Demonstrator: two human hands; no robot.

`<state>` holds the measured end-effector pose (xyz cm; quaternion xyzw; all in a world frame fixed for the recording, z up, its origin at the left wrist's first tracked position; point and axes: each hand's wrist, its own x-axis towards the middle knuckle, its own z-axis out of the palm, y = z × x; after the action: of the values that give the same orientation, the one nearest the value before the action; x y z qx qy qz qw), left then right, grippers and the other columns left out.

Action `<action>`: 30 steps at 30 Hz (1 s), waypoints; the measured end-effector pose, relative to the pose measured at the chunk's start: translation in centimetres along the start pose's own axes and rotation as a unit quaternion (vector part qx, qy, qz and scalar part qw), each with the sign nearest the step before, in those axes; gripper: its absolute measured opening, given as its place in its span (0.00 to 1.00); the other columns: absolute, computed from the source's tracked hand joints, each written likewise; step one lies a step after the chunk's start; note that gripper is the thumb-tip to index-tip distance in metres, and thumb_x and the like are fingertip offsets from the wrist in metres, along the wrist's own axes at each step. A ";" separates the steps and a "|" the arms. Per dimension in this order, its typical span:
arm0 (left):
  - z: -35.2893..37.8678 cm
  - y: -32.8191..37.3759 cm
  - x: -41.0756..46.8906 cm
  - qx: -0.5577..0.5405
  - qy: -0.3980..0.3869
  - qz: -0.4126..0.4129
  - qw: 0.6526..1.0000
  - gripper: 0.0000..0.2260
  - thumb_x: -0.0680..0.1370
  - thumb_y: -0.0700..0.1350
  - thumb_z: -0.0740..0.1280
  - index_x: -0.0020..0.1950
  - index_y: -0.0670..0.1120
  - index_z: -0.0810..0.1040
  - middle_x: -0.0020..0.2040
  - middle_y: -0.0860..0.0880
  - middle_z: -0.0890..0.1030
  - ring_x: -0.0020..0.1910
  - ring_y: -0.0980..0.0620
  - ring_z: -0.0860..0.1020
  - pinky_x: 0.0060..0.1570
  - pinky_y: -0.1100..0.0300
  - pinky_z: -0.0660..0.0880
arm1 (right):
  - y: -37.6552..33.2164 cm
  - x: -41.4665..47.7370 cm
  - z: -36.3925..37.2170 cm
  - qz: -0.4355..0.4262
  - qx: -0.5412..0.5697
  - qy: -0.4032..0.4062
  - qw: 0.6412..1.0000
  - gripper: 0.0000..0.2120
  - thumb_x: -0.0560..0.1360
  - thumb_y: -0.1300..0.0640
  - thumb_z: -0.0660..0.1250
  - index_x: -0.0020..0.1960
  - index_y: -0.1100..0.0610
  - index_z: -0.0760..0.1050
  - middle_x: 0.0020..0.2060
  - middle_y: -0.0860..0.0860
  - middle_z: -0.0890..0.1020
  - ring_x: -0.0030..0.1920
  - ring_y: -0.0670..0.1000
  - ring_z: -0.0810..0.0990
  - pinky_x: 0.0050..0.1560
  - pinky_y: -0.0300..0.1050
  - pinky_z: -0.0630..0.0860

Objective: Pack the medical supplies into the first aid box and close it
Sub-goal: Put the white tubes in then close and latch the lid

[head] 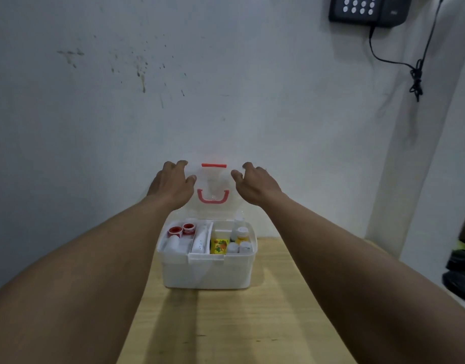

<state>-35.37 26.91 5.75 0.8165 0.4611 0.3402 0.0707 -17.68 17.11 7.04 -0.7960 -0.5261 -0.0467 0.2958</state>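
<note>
My first aid box [207, 269] sits on the wooden tabletop [226, 324], close to the white wall [200, 88]. Its clear lid [213, 190] stands up and open, leaning back toward the wall. The lid has a red handle [213, 198] in the middle and a red latch [213, 165] at the top edge. Both my arms reach out over the box. My left hand [173, 186] is at the left side of the lid and my right hand [255, 185] is at the right side. The fingers [183, 164] of my left hand are curled at the lid's top corner, and the fingers [238, 176] of my right hand are bent and spread near the other top corner. The lid is so clear that I cannot tell if my hands grip it or only touch it. Inside the box I see two red and white tape rolls [181, 229] at the back left. A white tube [202, 239] lies in the middle part. A yellow packet [219, 245] with a picture on it stands to the right of it. Some small white bottles [240, 241] stand in the right part. High on the wall to the right there is a black keypad [368, 9] with a black cord [415, 72] hanging down.
</note>
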 end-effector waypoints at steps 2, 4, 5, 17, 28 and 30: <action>-0.6 0.1 -0.6 -0.011 0.007 0.003 1.000 0.23 0.83 0.54 0.59 0.75 0.47 0.65 0.74 0.41 0.66 0.69 0.39 0.71 0.64 0.46 0.71 | -0.1 -0.8 -0.5 -0.004 0.013 0.001 1.000 0.27 0.82 0.42 0.50 0.73 0.58 0.63 0.68 0.60 0.72 0.67 0.61 0.71 0.60 0.54 0.69; -1.3 0.4 -1.4 -0.023 0.011 0.002 1.000 0.21 0.83 0.56 0.58 0.73 0.47 0.66 0.71 0.41 0.70 0.65 0.39 0.73 0.61 0.47 0.72 | -0.2 -1.9 -0.9 -0.009 0.029 0.003 1.000 0.27 0.82 0.41 0.50 0.74 0.57 0.63 0.68 0.60 0.72 0.68 0.60 0.70 0.60 0.54 0.69; -1.5 0.5 -1.9 -0.028 0.013 0.001 1.000 0.21 0.83 0.56 0.57 0.71 0.47 0.67 0.70 0.41 0.71 0.64 0.40 0.74 0.59 0.47 0.72 | -0.3 -2.5 -1.0 -0.009 0.042 0.003 0.999 0.27 0.82 0.41 0.50 0.74 0.57 0.63 0.68 0.60 0.72 0.68 0.60 0.70 0.61 0.54 0.69; -1.5 -0.9 -10.7 -0.053 -0.003 -0.015 0.999 0.25 0.82 0.61 0.52 0.70 0.47 0.74 0.69 0.40 0.73 0.67 0.39 0.72 0.65 0.46 0.70 | -0.9 -11.6 -0.9 0.013 0.127 -0.030 0.991 0.22 0.84 0.48 0.50 0.68 0.61 0.70 0.63 0.61 0.74 0.69 0.59 0.65 0.59 0.50 0.66; 0.5 -2.3 -15.2 -0.059 -0.011 -0.014 0.998 0.25 0.79 0.65 0.56 0.66 0.50 0.76 0.67 0.44 0.75 0.63 0.42 0.75 0.58 0.49 0.73 | 0.2 -15.5 2.5 0.007 0.061 -0.055 0.997 0.31 0.81 0.38 0.53 0.75 0.58 0.64 0.71 0.60 0.69 0.70 0.59 0.70 0.66 0.53 0.67; 0.3 -2.2 -15.3 -0.045 -0.005 -0.019 0.999 0.27 0.78 0.68 0.54 0.64 0.51 0.76 0.65 0.45 0.75 0.61 0.42 0.76 0.55 0.49 0.74 | 0.3 -15.7 2.7 -0.003 0.054 -0.045 0.998 0.33 0.80 0.35 0.54 0.74 0.58 0.66 0.70 0.59 0.71 0.69 0.59 0.70 0.65 0.53 0.68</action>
<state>-41.91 15.97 -2.91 0.8055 0.4600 0.3549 0.1166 -24.99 5.72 -1.39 -0.7785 -0.5431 0.0164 0.3142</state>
